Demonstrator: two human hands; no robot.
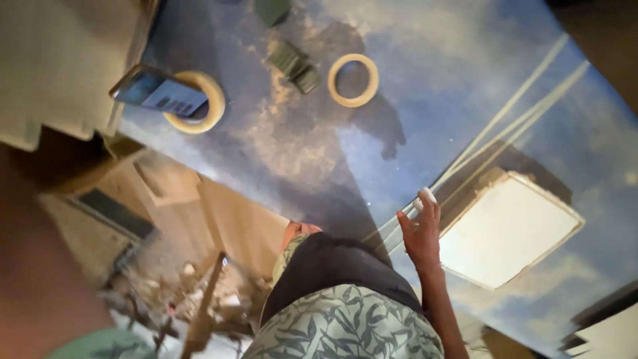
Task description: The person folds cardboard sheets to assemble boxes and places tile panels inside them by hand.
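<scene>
Hand on strips, blue worktable (279,146).
White panel (508,229) lies right, near the edge; right hand (420,233), fingers spread open, touches pale strips (505,113) beside it. Two tape rolls (353,80) far left sit untouched, a phone on one. Left hand unseen.

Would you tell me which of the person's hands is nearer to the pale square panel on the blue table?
Right. The right hand rests on the table just left of the panel, near its edge. The left hand is not clearly in view, so its position cannot be told.
</scene>
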